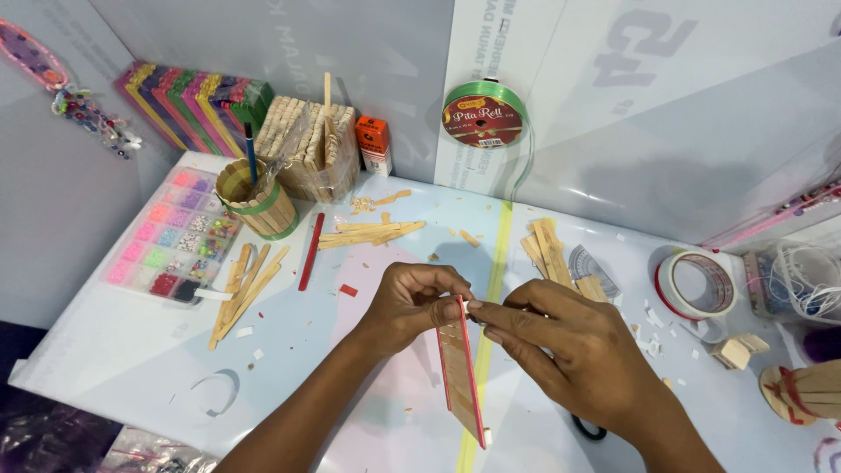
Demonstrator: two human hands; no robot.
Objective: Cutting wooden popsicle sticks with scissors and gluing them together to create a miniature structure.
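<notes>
— Both hands meet over the table (114, 350), nearest to us. What do they hold?

— One small panel of craft sticks (461, 368) with a red stick along its edge, held upright above the table. Left hand (410, 302) pinches its top end with closed fingers; right hand (561, 342) grips the same end, fingertips pressing a bit of white tape there.

— How far along does it look?

— Several sticks are already joined into the panel, so I judge it partly built. Plenty lies unused: loose sticks (241, 289) at left, more sticks (368, 232) farther back, a lone red stick (311, 250), a tape roll (696, 285) at right.

— And behind?

— A finished-looking stick cup (258, 201), a bead box (171, 236), a green ribbon spool (484, 118).
</notes>
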